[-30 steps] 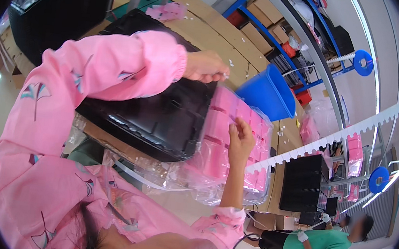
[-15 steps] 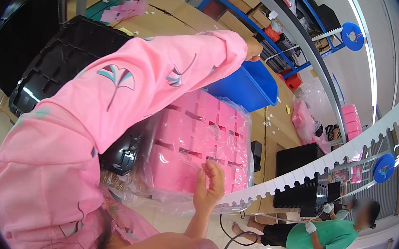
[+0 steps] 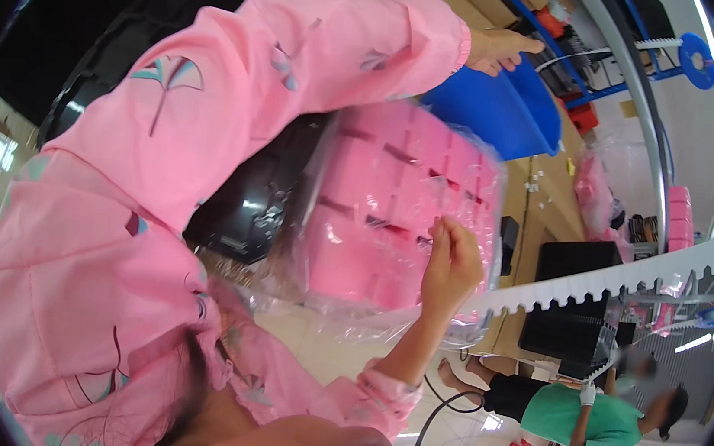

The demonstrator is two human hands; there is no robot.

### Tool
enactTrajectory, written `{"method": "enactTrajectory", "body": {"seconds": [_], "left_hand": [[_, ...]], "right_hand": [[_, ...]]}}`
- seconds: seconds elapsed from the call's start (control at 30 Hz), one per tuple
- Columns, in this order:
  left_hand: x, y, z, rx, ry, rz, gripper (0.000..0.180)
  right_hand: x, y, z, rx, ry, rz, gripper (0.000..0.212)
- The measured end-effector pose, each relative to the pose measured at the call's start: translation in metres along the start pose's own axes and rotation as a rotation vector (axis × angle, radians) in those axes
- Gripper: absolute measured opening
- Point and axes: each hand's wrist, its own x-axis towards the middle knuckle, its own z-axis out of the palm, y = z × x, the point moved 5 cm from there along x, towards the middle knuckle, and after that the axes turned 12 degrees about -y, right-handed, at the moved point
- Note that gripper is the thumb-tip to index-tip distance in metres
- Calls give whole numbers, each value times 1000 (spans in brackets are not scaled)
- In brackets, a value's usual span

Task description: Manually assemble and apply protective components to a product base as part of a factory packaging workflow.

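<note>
My left hand point(image 3: 498, 52) reaches out past its pink sleeve, above the blue bin point(image 3: 508, 108). Its fingers are stretched and slightly spread, with nothing visible in them. Closer to me, my right hand point(image 3: 454, 264) is held over pink blocks point(image 3: 365, 224) wrapped in clear plastic. Its thumb and fingertips are pressed together; anything small between them is too hard to make out. Dark slots run between the blocks, which sit side by side in rows. Part of the bin's rim is hidden behind my left hand and sleeve.
Black plastic trays point(image 3: 246, 203) lie under my left arm. A white toothed strip point(image 3: 621, 277) crosses at the right, near a black crate point(image 3: 578, 272). A blue reel point(image 3: 698, 60) hangs by a metal frame. A co-worker in a green shirt point(image 3: 576, 416) stands at lower right.
My left hand has gone from curled to stretched out above the bin. My right hand has moved up and right, over the blocks. The whole view has shifted.
</note>
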Motion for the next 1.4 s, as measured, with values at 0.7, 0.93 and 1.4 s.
{"method": "enactTrajectory", "body": {"seconds": [0.7,0.93,1.4], "left_hand": [[-298,-4,-36,60,143,4,38],[-284,-36,21,826,-182,106,37],[-267,-80,64,1502,-349,317,23]], "right_hand": [[65,12,89,-363,-540,87,17],[45,-9,90,51,-714,197,17],[-17,-41,90,166,-684,7,15]]}}
